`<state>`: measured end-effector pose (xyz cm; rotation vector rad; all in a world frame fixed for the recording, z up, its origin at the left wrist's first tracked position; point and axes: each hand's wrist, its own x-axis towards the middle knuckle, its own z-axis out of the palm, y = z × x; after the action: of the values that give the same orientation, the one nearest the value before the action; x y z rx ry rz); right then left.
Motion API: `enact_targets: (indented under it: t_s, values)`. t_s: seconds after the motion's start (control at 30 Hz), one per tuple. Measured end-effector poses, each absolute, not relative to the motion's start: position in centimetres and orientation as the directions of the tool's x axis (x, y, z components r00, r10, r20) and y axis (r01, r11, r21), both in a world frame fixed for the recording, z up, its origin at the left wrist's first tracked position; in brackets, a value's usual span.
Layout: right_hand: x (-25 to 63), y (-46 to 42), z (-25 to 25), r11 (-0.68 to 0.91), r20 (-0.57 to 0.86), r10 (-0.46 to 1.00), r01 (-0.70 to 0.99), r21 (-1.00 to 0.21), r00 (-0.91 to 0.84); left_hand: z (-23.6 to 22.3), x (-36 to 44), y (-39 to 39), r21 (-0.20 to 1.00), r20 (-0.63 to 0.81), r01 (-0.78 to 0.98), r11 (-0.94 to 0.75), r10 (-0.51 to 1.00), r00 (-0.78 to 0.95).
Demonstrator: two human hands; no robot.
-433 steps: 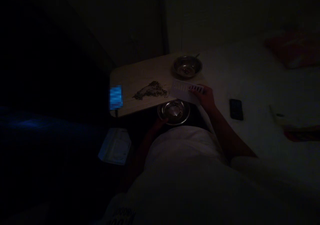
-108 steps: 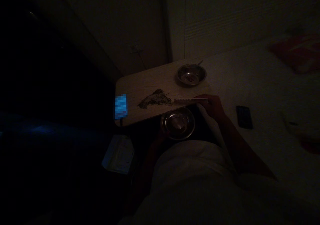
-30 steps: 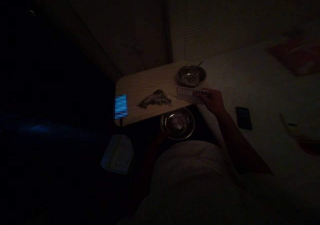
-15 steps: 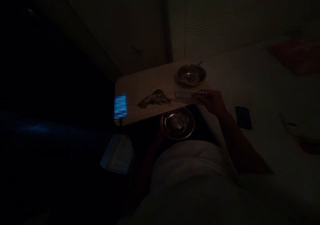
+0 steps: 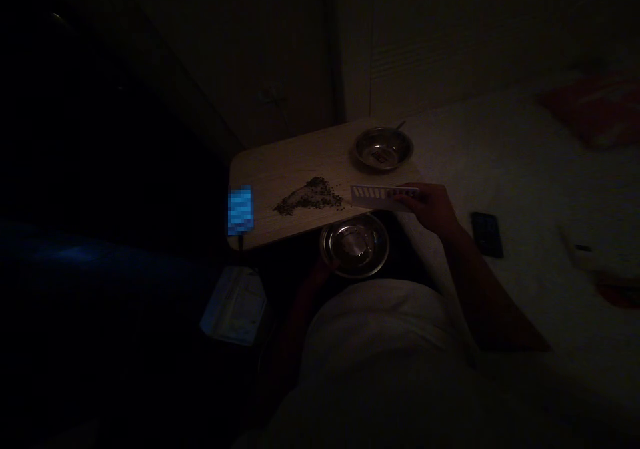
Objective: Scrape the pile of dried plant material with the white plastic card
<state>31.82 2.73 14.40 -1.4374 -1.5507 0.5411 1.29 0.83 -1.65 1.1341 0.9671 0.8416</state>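
Observation:
In the head view, my right hand [image 5: 427, 202] is closed on the right end of a light flat strip with slots [image 5: 370, 196], held at the front right edge of the small wooden table [image 5: 260, 169]. Left of the strip, a spread pile of small dark grains [image 5: 310, 194] lies on the tabletop. Below the table edge, my left hand [image 5: 327, 266] grips the left rim of a shiny metal bowl [image 5: 354, 246]. Its fingers are dim and partly hidden. What the bowl holds is too dark to make out.
A second metal bowl [image 5: 383, 149] with a handle sticking out stands at the table's back right. A glowing screen [image 5: 241, 210] is at the left edge. A pale bin-like container [image 5: 235, 306] is lower left; a dark phone [image 5: 486, 234] lies on the white bedding [image 5: 530, 189].
My right hand and the slotted strip have shifted slightly right and down, and the strip is a little more tilted. The left hand and its bowl have stayed in place.

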Motion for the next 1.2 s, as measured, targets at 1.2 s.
enact_targets:
  t_s: [1.2]
  values:
    - [29.9, 5.7, 12.2, 0.154, 0.359, 0.862, 0.489, -0.859, 0.359, -1.7, 1.4, 0.7, 0.963, -0.217, -0.076, 0.258, 0.912, 0.349]
